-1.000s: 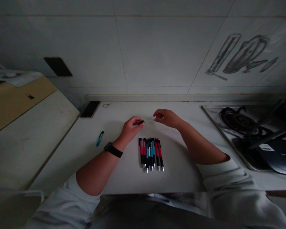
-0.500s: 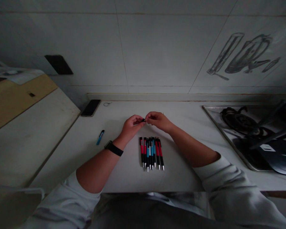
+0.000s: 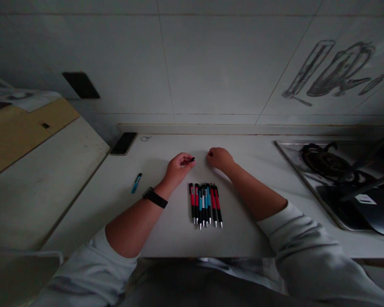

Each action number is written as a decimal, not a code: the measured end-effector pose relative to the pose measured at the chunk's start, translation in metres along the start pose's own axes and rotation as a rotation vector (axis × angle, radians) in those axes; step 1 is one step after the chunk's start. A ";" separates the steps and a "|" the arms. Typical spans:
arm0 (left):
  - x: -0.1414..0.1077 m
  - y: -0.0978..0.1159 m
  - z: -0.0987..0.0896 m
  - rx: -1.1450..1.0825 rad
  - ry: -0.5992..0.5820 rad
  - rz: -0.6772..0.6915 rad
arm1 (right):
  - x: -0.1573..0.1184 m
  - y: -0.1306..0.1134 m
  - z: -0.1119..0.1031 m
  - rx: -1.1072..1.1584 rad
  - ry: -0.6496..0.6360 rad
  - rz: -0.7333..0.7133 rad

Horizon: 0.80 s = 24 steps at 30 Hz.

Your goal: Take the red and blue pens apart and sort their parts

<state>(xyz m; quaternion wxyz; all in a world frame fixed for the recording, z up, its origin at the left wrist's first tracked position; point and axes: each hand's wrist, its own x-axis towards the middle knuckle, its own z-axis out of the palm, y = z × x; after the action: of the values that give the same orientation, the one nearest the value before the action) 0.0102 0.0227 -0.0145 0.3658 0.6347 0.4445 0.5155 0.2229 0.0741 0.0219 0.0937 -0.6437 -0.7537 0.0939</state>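
Between the thumb and fingers of my left hand (image 3: 176,169) is a small black piece (image 3: 192,159), pinched at its edge; it is too small to name surely. My right hand (image 3: 220,158) is curled closed on the counter, apart from the left, and whatever it may hold is hidden. Below both hands lies a row of several click pens (image 3: 204,204), red, blue and white with black grips, their silver tips toward me. Left of my watch-strapped wrist rests a short blue pen barrel (image 3: 136,183) with a black clip end, lacking a grip and tip.
The white counter (image 3: 166,230) runs up to a tiled wall. A phone (image 3: 123,143) and a small wire ring (image 3: 145,138) lie at the back left. Boards (image 3: 48,162) stand at the left. At the right is a gas stove (image 3: 326,162) with dark items over it.
My hands, together before, have separated. The right hand has drawn to the right and curled closed, while the left stays nearly in place with the black piece. The view has shifted slightly.
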 end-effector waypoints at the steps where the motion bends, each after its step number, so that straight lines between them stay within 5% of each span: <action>1: 0.000 0.000 0.000 0.004 0.005 0.002 | -0.002 -0.002 -0.001 0.002 0.017 -0.015; 7: 0.002 0.000 -0.003 0.048 0.082 -0.030 | -0.015 -0.017 -0.003 0.041 -0.050 -0.262; 15: 0.002 0.002 -0.004 0.024 0.072 -0.026 | -0.026 -0.024 0.004 0.015 -0.069 -0.318; 19: 0.001 0.004 -0.005 0.012 0.073 -0.031 | -0.021 -0.004 -0.017 0.104 0.011 -0.319; 24: 0.002 0.000 -0.006 0.004 0.071 -0.035 | -0.011 0.055 -0.049 0.191 0.238 -0.229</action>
<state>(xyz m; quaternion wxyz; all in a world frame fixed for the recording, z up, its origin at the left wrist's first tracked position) 0.0050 0.0241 -0.0124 0.3575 0.6089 0.4693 0.5303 0.2895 0.0730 0.0545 0.2532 -0.5484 -0.7932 0.0770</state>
